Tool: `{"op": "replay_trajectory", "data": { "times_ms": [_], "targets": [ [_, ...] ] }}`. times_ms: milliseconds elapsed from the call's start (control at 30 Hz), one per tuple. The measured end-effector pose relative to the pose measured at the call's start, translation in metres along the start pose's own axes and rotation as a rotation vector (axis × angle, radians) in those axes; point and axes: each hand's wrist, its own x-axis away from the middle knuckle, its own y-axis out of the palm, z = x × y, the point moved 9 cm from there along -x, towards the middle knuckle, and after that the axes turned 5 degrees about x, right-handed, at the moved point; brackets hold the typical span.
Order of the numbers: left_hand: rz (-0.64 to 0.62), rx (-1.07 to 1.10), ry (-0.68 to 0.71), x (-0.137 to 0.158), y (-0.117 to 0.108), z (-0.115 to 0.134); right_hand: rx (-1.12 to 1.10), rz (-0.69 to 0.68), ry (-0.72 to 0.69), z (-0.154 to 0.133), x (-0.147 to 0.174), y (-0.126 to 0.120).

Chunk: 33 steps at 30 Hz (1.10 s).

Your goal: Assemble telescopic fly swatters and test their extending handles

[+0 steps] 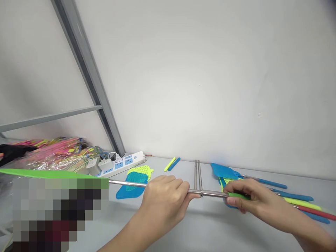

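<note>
While the green swatter head (52, 173) sits out at 9 o'clock, its telescopic steel rod (168, 188) is extended across the table (199, 224). L hand (164, 196) pinches rod mid-length; R hand (246, 199) clamps green grip at 3 o'clock. Rod looks pulled out, assy near done; loose swatter heads (135, 180), handles (299, 203) w/ rods left at 1 o'clock.

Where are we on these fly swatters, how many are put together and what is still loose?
Looks done: a few handled swatters piled at the right. In hand: the left hand and right hand grip a steel telescopic rod with a green head and green grip. Left: two loose mesh heads, two bare rods and two grips by the wall.
</note>
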Motion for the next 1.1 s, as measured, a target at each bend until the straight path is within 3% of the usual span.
{"op": "replay_trajectory", "data": {
  "times_ms": [133, 233, 300, 500, 733, 1100],
  "targets": [
    [0.038, 0.01, 0.027, 0.001, -0.002, 0.004, -0.087, -0.2, 0.007, -0.002, 0.002, 0.014],
    [0.007, 0.046, 0.039, 0.001, 0.0, 0.005, -0.198, -0.375, 0.041, -0.003, 0.006, 0.027],
    [-0.037, 0.06, 0.03, 0.001, 0.002, 0.004, -0.222, -0.423, 0.059, -0.004, 0.009, 0.031],
    [-0.196, 0.035, -0.057, 0.0, 0.013, -0.005, 0.029, -0.222, -0.055, -0.014, 0.006, 0.015],
    [-0.222, 0.027, -0.105, 0.0, 0.016, -0.009, 0.076, -0.098, -0.067, -0.015, 0.001, 0.005],
    [-0.213, -0.02, -0.02, 0.001, 0.016, -0.005, 0.0, -0.112, -0.078, -0.023, -0.003, 0.019]
  ]
}}
